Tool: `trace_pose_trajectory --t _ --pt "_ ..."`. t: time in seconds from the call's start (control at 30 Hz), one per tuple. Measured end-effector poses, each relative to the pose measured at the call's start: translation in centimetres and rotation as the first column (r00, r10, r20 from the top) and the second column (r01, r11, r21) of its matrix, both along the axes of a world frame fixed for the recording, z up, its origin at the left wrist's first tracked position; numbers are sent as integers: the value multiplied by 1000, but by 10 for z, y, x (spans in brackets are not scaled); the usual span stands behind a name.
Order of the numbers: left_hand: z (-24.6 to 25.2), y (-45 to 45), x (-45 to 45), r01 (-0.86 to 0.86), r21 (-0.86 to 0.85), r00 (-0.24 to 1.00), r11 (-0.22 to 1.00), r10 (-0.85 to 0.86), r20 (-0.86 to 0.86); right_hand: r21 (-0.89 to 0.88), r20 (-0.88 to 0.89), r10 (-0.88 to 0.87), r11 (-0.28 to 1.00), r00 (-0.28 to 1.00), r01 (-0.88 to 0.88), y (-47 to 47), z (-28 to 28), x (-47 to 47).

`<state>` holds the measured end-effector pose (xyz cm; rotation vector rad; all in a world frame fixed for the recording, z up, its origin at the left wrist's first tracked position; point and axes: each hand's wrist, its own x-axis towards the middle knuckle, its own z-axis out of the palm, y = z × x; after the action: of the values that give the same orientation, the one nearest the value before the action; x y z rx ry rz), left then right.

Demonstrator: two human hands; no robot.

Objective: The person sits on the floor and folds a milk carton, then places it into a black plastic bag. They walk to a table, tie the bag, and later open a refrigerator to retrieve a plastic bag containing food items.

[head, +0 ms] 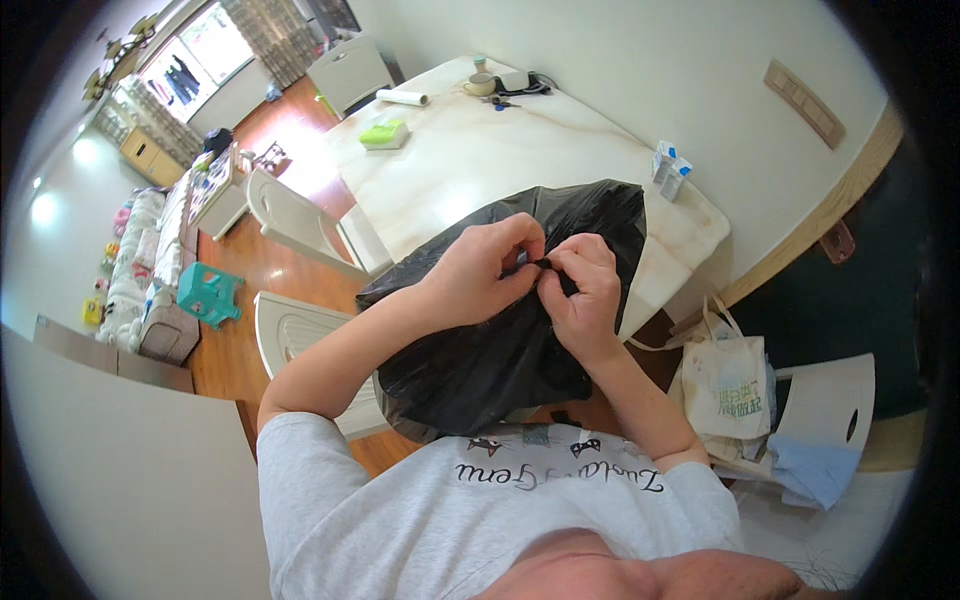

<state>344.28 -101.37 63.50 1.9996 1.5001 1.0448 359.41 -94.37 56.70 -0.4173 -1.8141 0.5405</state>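
Observation:
A large black plastic bag (480, 367) spreads out in front of my chest, partly over the near edge of the marble-patterned table (465, 172). Both hands meet at its upper middle. With thumb and fingers my left hand (491, 262) pinches the gathered plastic. From the other side my right hand (585, 292) grips a small twisted bit of the same black plastic, its fingertips almost touching those of the left. What the bag contains is hidden.
Two small boxes (671, 174) stand at the table's right edge. Farther back are a tissue pack (384, 135), a white roll (402, 97), a mug (480, 84) and scissors (501, 103). White chairs (300, 217) line the left side; a canvas tote (724, 382) hangs at right.

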Motion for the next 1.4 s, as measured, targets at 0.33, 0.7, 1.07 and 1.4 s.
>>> trace_pose_trajectory --t 0.33,0.7,1.07,1.4 --pt "28 -80 31 -56 236 954 970 122 -272 -138 -179 138 977 974 -164 14 -13 21" --pt "-7 -242 54 -559 338 803 757 596 -7 -599 -436 68 723 897 -345 12 -31 74" --pt "-93 -522 84 -966 119 252 231 947 202 -438 -535 -13 860 845 -264 -157 48 59" --pt "-164 -714 189 -952 -107 -299 -285 807 510 15 -774 337 856 536 -516 -349 127 -41"
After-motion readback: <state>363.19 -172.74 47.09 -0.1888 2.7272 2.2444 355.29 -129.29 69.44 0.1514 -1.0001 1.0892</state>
